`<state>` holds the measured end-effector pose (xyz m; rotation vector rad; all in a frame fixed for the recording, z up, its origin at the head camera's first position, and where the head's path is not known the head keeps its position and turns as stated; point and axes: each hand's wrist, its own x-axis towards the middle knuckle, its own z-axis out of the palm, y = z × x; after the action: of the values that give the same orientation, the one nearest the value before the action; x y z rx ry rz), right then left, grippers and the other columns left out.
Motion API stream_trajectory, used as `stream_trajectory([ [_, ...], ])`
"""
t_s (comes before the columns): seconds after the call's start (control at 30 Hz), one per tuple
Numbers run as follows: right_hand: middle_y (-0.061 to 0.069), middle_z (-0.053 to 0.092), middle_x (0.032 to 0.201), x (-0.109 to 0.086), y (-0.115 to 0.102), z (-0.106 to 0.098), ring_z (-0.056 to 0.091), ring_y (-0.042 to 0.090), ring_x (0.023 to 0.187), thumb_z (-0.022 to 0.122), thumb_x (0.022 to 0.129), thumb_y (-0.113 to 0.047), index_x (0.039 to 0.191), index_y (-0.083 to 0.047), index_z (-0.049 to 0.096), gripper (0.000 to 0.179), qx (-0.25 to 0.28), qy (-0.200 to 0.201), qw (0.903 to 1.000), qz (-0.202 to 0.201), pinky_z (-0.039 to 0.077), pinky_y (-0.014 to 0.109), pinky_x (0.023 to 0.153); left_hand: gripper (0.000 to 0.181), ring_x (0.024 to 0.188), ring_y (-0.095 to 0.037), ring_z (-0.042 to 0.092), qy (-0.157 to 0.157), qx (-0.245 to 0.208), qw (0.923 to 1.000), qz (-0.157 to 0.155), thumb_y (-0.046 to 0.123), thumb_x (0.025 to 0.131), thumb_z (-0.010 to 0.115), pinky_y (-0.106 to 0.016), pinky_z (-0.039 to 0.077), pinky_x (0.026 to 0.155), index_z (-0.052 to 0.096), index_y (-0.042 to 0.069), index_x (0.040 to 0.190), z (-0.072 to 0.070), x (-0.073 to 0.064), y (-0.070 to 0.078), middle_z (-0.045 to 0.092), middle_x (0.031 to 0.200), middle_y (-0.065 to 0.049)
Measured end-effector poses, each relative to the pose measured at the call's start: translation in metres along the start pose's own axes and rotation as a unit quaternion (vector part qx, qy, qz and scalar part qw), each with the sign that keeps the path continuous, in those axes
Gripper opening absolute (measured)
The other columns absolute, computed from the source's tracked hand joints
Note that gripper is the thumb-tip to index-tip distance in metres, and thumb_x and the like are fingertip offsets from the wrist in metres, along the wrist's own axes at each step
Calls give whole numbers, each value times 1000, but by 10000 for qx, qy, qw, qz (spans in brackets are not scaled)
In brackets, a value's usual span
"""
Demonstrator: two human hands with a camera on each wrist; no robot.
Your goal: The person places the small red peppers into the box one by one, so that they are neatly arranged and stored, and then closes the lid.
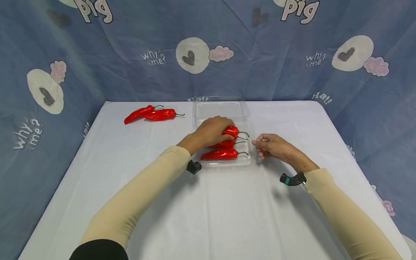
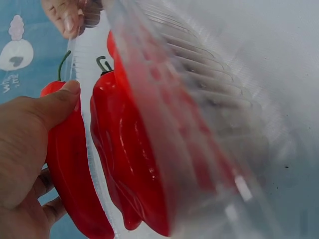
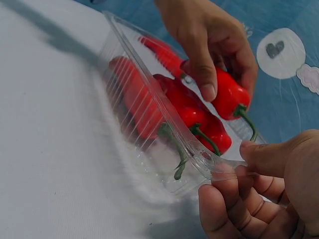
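Observation:
My left hand (image 1: pixel 209 133) grips a red pepper (image 2: pixel 72 149) with a green stem, thumb on one side and fingers on the other. It holds this pepper at the far side of a clear plastic clamshell box (image 1: pixel 224 163); whether the pepper touches the bottom I cannot tell. Other red peppers (image 1: pixel 222 155) lie side by side in the box, stems toward the right. At the box's right end, my right hand (image 3: pixel 269 186) pinches the clear rim between thumb and fingers. The hinged lid (image 1: pixel 221 109) stands raised at the back.
Two more red peppers (image 1: pixel 162 115) lie overlapping on the white tablecloth (image 1: pixel 234 209), at the back left. A blue printed curtain (image 1: pixel 130 29) surrounds the table's back and sides. Each wrist wears a black strap (image 1: pixel 292 179).

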<state>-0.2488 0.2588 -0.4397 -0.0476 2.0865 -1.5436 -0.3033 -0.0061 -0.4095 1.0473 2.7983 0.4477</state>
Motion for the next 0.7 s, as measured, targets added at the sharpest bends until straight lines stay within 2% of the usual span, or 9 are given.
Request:
stream_trajectory([
  [0.37, 5, 54, 73, 0, 0, 1, 59, 16, 63, 60, 103, -25, 100, 2, 48, 29, -1, -6, 10000, 29, 53, 34, 68, 49, 101, -14, 54, -47, 152, 9999, 61, 43, 89, 75, -36, 50, 89, 62, 21, 131, 9, 4, 1, 61, 111, 6],
  [0.7, 5, 54, 74, 0, -1, 1, 59, 17, 64, 60, 103, -25, 102, 3, 48, 30, -28, 28, 10000, 52, 53, 35, 69, 50, 103, -14, 54, -55, -37, 10000, -1, 42, 89, 76, -37, 51, 90, 61, 21, 132, 9, 0, 1, 61, 114, 5],
])
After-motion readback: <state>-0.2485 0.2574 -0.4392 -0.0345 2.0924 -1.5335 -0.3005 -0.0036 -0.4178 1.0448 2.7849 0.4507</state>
